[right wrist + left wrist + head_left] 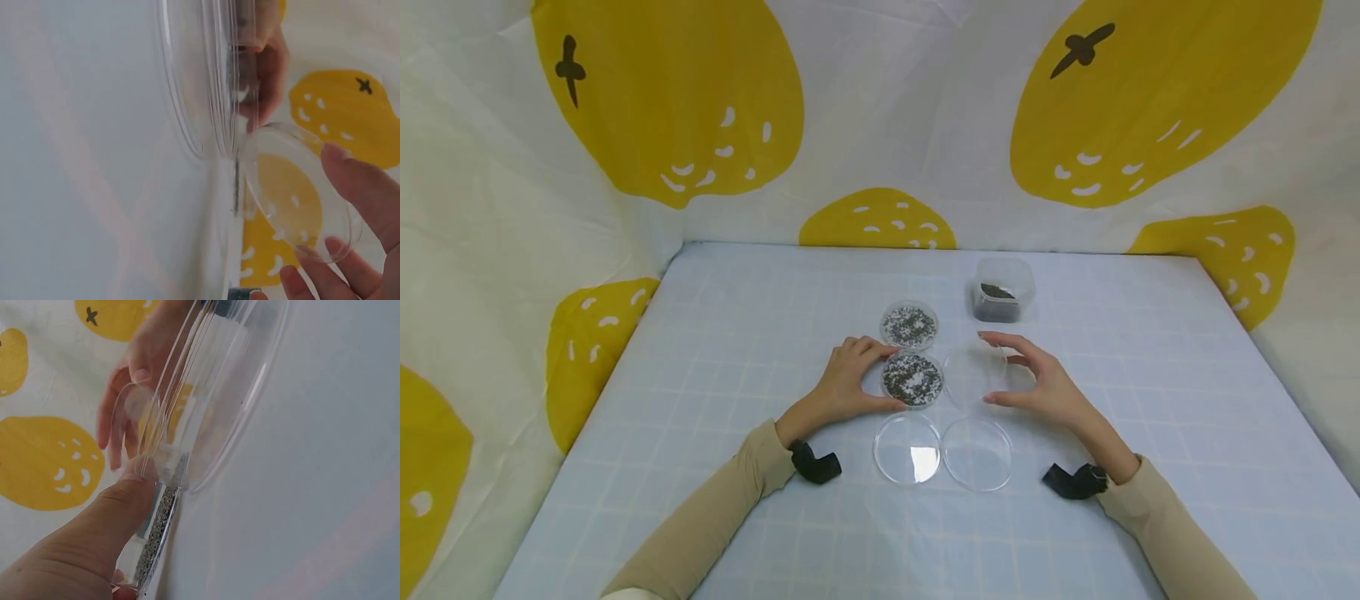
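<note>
Got the left hand point(850, 382) clamped round a speckled dish point(913, 379) on the bench point(887, 533) and the right hand point(1041, 385) pinching a tilted clear disc point(974, 377) just right of that dish. Can't tell if lid or base. Looks roughly halfway, at a guess: seemingly done filling the speckled dish and another filled dish point(909, 325) right behind it. Probably still to sort: that disc, plus a pair of clear dishes point(895, 450) in front of the speckled dish. Also spotting a tub point(1018, 287) of dark grains point(997, 292) behind and right of it.
</note>
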A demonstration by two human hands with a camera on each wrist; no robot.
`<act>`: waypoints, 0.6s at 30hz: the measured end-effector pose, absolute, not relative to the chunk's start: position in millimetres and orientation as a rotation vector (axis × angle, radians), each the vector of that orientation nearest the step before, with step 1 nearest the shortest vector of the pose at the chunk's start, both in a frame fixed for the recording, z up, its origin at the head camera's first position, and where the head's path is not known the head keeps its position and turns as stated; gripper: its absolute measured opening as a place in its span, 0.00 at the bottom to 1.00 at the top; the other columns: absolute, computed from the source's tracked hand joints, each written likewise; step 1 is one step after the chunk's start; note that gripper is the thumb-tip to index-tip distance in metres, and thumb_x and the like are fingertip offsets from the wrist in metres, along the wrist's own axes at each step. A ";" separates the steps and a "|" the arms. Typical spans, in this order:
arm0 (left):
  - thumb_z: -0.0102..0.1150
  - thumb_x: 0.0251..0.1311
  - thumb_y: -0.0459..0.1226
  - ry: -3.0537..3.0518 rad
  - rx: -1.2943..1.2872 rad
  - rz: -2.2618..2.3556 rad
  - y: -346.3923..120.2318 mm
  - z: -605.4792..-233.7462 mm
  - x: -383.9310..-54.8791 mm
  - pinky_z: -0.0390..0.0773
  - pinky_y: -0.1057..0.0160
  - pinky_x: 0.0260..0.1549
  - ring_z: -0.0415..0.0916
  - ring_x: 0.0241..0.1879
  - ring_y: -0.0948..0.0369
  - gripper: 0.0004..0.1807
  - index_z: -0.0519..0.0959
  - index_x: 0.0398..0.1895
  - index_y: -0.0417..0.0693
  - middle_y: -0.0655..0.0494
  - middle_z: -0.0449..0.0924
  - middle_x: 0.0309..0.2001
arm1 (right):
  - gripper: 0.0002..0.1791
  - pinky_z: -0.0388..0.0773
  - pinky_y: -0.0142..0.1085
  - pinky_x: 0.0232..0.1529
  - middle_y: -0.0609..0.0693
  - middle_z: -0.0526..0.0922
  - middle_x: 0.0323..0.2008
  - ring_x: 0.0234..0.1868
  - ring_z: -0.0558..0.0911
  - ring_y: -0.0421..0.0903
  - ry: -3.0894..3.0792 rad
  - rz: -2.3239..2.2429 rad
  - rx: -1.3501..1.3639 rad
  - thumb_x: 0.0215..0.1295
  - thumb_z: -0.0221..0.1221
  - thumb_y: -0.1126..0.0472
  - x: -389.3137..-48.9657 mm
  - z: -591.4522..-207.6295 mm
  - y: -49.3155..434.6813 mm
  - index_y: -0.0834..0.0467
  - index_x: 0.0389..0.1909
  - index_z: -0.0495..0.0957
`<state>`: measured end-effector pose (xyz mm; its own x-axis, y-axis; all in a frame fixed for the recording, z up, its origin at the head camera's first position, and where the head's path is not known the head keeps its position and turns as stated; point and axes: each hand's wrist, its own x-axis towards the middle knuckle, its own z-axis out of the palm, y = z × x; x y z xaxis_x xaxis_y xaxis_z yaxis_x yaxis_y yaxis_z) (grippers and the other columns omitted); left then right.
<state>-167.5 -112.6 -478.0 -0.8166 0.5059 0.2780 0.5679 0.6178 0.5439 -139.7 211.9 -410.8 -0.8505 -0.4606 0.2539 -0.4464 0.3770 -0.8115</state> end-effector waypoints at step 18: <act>0.77 0.40 0.60 -2.747 -0.904 -0.981 -112.4 -477.1 -166.8 0.63 0.53 0.50 0.64 0.53 0.56 0.46 0.74 0.65 0.54 0.57 0.73 0.54 | 0.46 0.71 0.51 0.59 0.61 0.73 0.64 0.62 0.71 0.56 2.595 -1.534 -1.023 0.43 0.77 0.73 -144.8 -391.8 192.8 0.68 0.66 0.68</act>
<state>-166.8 -112.4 -477.1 -0.8214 0.5032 0.2685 0.5595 0.6193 0.5508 -144.8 192.8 -391.8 -0.7927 -0.5038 0.3434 -0.5438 0.3294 -0.7719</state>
